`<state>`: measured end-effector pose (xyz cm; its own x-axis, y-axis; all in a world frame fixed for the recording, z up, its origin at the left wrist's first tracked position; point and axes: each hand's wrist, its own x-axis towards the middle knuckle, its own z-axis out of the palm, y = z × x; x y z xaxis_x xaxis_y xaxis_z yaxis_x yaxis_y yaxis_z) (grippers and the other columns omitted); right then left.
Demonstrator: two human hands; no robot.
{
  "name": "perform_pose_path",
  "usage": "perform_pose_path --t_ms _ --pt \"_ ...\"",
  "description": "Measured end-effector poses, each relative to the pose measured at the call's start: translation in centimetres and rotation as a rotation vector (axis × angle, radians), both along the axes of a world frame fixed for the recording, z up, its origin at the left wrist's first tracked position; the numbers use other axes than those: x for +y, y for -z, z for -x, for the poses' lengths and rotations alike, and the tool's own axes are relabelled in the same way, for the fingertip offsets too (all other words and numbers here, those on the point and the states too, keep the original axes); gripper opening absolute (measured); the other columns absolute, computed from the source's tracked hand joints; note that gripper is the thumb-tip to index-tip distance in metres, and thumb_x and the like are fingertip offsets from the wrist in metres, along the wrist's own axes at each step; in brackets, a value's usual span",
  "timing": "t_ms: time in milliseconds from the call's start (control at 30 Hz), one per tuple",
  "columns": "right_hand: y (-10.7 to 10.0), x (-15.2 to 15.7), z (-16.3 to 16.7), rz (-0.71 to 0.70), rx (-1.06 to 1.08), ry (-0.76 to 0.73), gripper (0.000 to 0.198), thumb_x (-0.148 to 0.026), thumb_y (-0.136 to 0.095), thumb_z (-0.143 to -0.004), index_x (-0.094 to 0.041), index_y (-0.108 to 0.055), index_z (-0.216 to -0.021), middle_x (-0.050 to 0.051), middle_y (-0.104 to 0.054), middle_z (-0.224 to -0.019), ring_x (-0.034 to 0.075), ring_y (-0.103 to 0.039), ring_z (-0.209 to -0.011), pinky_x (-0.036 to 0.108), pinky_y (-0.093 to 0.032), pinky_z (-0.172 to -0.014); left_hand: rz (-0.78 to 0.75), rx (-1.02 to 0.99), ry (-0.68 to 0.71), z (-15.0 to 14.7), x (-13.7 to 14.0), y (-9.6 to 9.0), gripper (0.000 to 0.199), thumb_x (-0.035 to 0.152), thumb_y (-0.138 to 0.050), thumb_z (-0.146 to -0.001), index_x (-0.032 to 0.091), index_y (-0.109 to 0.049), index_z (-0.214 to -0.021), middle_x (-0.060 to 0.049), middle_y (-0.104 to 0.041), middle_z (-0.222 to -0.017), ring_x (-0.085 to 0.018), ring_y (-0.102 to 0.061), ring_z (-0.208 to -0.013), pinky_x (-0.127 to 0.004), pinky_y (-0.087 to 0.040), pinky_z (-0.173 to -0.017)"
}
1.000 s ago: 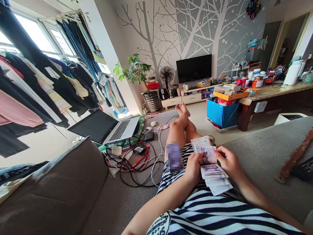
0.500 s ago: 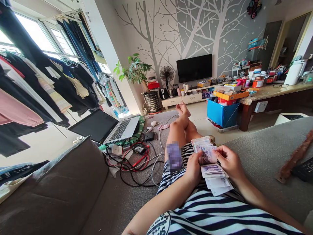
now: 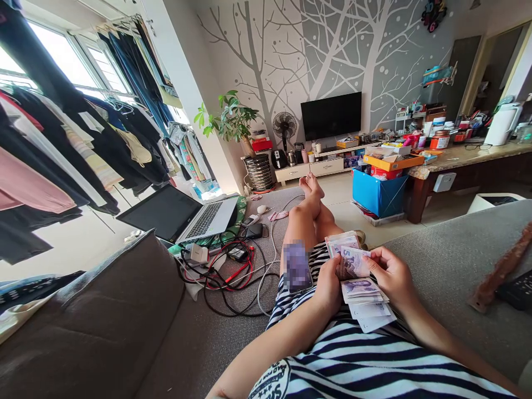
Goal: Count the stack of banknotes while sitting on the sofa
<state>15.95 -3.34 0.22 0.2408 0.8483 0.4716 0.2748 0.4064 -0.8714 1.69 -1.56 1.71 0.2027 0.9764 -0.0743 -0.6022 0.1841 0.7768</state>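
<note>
Right of center, in the lower half of the frame, a purple banknote (image 3: 355, 266) marked 5 is held between the two hands, with more notes (image 3: 341, 240) showing beyond its far edge. The left hand (image 3: 330, 284) presses its thumb on the left side, fingers mostly hidden; the right hand (image 3: 393, 274) pinches the right edge between thumb and forefinger. Just below, fanned notes (image 3: 366, 299) overlap on the striped clothing (image 3: 366, 354). Good handling probably calls for a light, flat grip — thumbs near the edges, so one note parts without dragging its neighbors. The fan could slip on soft cloth, so steady legs would help. Farther left, what looks like a phone (image 3: 298, 271) rests on the thigh — near tangled cables (image 3: 236, 272) on the sofa (image 3: 208, 338).
</note>
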Motion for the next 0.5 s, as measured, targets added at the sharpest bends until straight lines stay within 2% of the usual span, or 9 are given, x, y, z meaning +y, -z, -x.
perform_pose_path --t_ms 267,500 --pt "-0.72 -0.92 0.08 0.002 -0.001 -0.109 0.039 -0.061 -0.064 -0.092 -0.023 -0.069 -0.085 0.004 -0.070 -0.075 0.021 -0.062 -0.067 0.030 -0.049 -0.062 -0.060 0.038 0.020 0.16 0.40 0.69 0.027 0.045 -0.077 -0.069 0.018 -0.072 -0.072 -0.006 -0.076 -0.078 -0.028 -0.068 -0.087 -0.039 -0.052 -0.085" --pt "-1.01 -1.01 0.09 -0.011 -0.019 -0.106 0.043 -0.064 -0.065 -0.090 -0.022 -0.069 -0.081 0.004 -0.070 -0.073 0.020 -0.062 -0.064 0.029 -0.050 -0.060 -0.045 0.065 0.017 0.24 0.53 0.80 0.030 0.046 -0.077 -0.070 0.018 -0.070 -0.073 -0.006 -0.074 -0.074 -0.028 -0.068 -0.083 -0.039 -0.052 -0.082"
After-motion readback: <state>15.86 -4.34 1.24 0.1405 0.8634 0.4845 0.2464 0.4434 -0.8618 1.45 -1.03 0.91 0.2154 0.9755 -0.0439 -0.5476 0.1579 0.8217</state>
